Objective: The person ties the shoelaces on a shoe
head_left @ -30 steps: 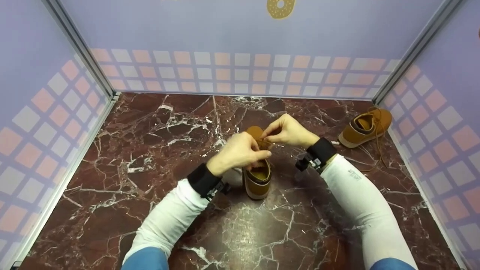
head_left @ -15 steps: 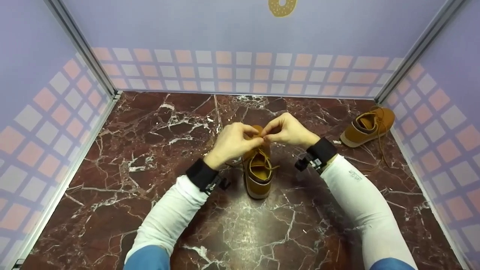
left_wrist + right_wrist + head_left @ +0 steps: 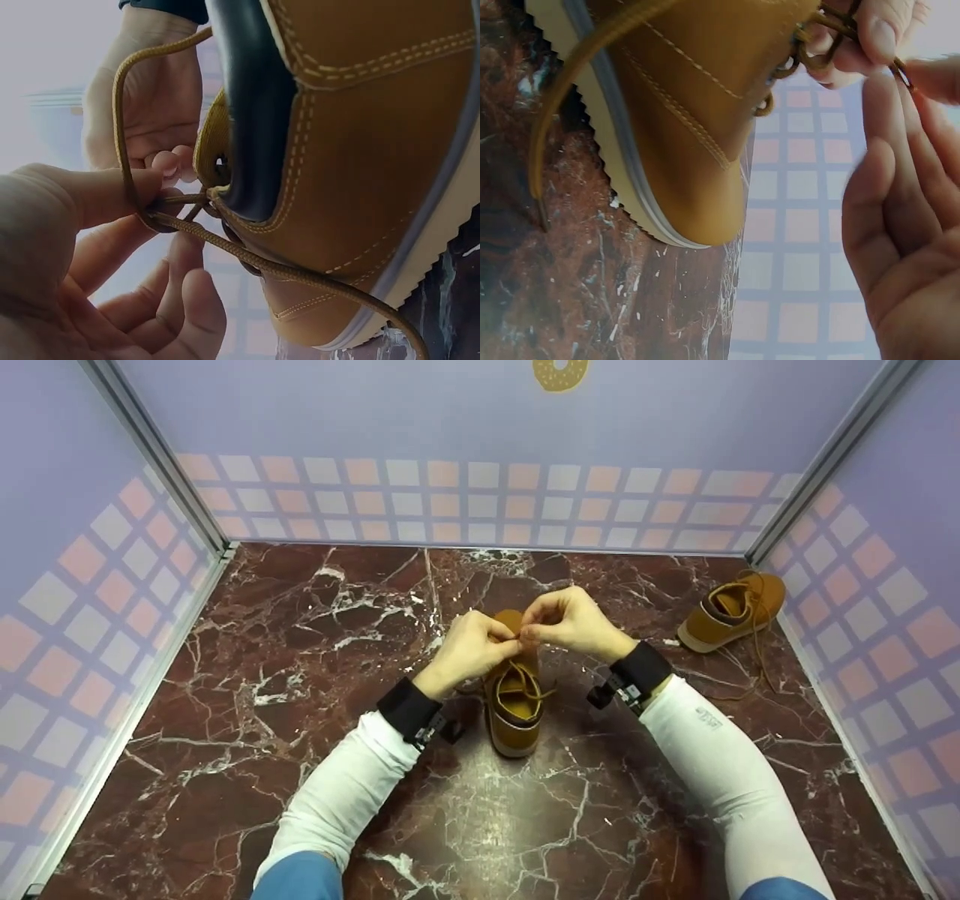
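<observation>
A tan lace-up shoe [image 3: 516,739] stands on the floor between the hands, toe pointing away, its collar dark and its tongue yellowish. Over its lacing, the left hand [image 3: 469,651] pinches the brown shoelace [image 3: 300,274] between thumb and forefinger. The right hand [image 3: 574,622] meets it from the other side and pinches a small loop of lace [image 3: 904,75] with thumb and fingertips. Both hands' fingertips nearly touch. In the left wrist view a wide lace loop hangs around the left thumb. One lace end [image 3: 538,199] dangles down the shoe's right side.
A second tan shoe [image 3: 724,613], its lace trailing on the floor, stands at the right near the wall. Dark red marbled floor [image 3: 300,765] lies all around. Purple panels with pink and white squares [image 3: 484,502] close off the back and both sides.
The left hand has moved forward from above the shoe's opening to meet the right hand at the lacing, uncovering the opening. The right hand has stayed nearly in place.
</observation>
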Demonstrator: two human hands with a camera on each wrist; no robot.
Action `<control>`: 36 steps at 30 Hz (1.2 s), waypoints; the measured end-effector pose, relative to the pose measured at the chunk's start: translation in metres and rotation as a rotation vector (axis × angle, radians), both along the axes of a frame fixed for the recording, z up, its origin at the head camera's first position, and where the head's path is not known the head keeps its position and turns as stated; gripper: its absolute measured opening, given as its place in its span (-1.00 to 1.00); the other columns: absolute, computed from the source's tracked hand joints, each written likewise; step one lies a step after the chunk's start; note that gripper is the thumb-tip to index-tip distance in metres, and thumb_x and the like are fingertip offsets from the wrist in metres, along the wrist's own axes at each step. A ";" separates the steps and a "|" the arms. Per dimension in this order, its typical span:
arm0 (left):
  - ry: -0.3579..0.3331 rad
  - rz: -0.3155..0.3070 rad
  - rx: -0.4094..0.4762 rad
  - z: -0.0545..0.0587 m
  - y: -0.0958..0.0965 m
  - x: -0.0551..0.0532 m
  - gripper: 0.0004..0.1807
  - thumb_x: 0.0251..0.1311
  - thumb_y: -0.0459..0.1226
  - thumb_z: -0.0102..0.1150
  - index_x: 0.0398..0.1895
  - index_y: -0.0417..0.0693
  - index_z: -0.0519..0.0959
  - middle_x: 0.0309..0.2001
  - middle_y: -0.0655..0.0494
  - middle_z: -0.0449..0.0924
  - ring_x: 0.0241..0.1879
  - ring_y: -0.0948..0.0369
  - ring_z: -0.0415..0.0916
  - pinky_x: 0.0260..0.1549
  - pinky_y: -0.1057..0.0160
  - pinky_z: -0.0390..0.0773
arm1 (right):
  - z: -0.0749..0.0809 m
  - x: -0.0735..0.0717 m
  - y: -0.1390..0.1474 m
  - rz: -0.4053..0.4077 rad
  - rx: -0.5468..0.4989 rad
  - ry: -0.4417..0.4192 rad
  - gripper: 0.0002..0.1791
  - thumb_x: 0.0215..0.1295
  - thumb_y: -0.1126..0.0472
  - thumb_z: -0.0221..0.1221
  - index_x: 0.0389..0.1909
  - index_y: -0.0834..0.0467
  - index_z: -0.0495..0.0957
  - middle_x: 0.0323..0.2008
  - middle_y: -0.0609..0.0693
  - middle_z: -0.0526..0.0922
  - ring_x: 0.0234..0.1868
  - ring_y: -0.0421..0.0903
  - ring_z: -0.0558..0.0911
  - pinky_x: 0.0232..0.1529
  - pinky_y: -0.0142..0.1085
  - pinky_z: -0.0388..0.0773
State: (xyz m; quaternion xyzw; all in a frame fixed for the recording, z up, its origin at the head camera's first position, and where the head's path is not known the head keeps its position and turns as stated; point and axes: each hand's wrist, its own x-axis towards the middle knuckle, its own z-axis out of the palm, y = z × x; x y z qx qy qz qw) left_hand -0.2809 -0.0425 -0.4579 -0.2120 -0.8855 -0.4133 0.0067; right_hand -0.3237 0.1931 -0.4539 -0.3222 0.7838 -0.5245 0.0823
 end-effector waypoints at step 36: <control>-0.095 0.027 0.057 0.000 -0.004 0.002 -0.75 0.34 -0.11 0.58 -0.03 -0.01 0.92 -0.01 -0.01 0.94 -0.03 0.02 0.85 0.01 0.16 0.72 | -0.015 0.010 0.007 0.032 0.239 0.061 -0.93 0.32 0.32 0.53 -0.37 0.19 0.88 -0.43 0.24 0.87 -0.57 -0.40 0.58 -0.50 -0.57 0.50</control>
